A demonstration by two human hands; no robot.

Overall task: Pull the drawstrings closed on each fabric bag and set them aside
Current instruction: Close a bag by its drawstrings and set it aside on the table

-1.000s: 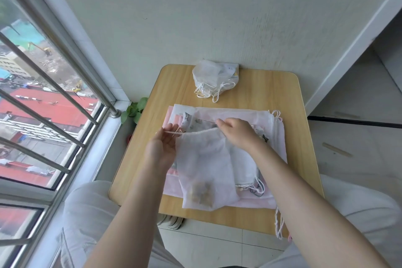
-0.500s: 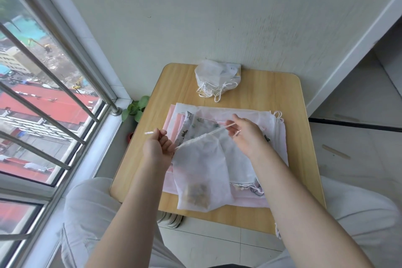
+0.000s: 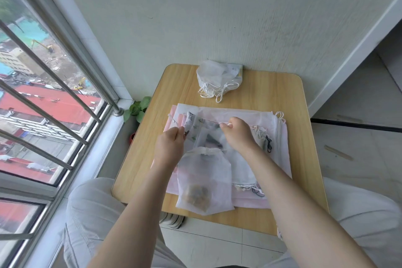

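Nearest to me, the white mesh bag (image 3: 203, 183) with brownish contents low inside has its mouth gathered. My left hand (image 3: 169, 148) and right hand (image 3: 237, 135) each pinch a drawstring end. Unclosed bags (image 3: 256, 122) wait beneath; finished bags (image 3: 218, 79) sit at the table's (image 3: 300, 137) far edge.

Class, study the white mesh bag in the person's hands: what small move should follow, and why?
Probably carry the white mesh bag to the pile of closed bags at the table's far edge: its neck is already gathered shut, with the left hand and right hand pinching its drawstrings.
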